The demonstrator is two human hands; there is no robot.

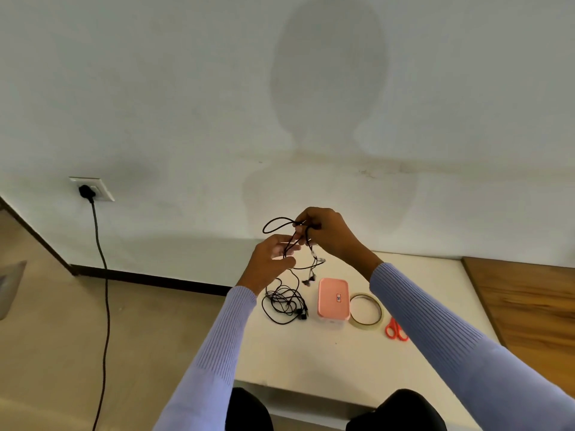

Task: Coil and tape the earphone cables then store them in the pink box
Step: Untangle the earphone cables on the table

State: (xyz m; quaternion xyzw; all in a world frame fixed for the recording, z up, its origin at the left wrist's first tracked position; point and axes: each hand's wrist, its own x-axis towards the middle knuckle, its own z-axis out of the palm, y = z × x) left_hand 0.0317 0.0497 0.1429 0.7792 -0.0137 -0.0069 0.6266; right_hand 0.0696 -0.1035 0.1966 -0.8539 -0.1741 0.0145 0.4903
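A black earphone cable (280, 221) hangs in the air above the white table (314, 359). My right hand (326, 233) pinches its looped part from above. Just below and to the left, my left hand (272, 259) holds the same cable with curled fingers. The cable's earbuds (309, 279) dangle beneath the hands. A second tangle of black earphone cables (284, 303) lies on the table under my left hand. The closed pink box (333, 298) sits to the right of that tangle.
A roll of clear tape (365, 311) lies right of the pink box, with orange-handled scissors (395, 330) beyond it. A wooden surface (529, 306) adjoins the table on the right. A black power cord (104, 275) hangs from a wall socket (91, 188) at left.
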